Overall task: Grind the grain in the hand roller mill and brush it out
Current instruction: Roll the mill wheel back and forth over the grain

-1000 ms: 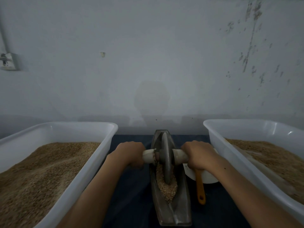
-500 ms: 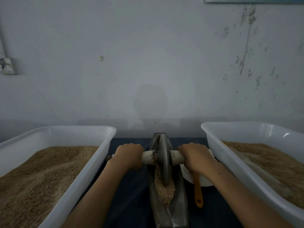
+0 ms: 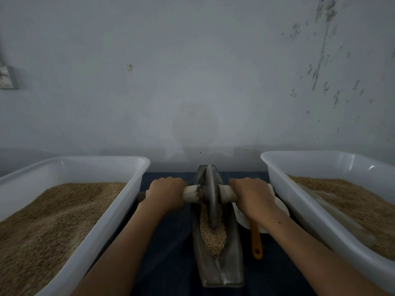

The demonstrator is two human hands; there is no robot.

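A boat-shaped metal trough (image 3: 232, 263) lies lengthwise on the dark cloth between two tubs. A grey grinding wheel (image 3: 210, 195) stands upright in it on a pale wooden axle (image 3: 191, 193). My left hand (image 3: 166, 193) grips the axle's left handle and my right hand (image 3: 252, 195) grips the right one. Tan grain (image 3: 213, 236) is heaped in the trough just in front of the wheel. The wheel sits in the far half of the trough.
White tubs of tan grain stand at the left (image 3: 119, 210) and the right (image 3: 299, 201), close to my forearms. An orange handle (image 3: 256, 242) and a white dish (image 3: 282, 208) lie right of the trough, partly under my right wrist. A wall rises just behind.
Both hands have rolled the wheel away from me along the trough, toward the wall. More of the grain heap now shows in front of the wheel.
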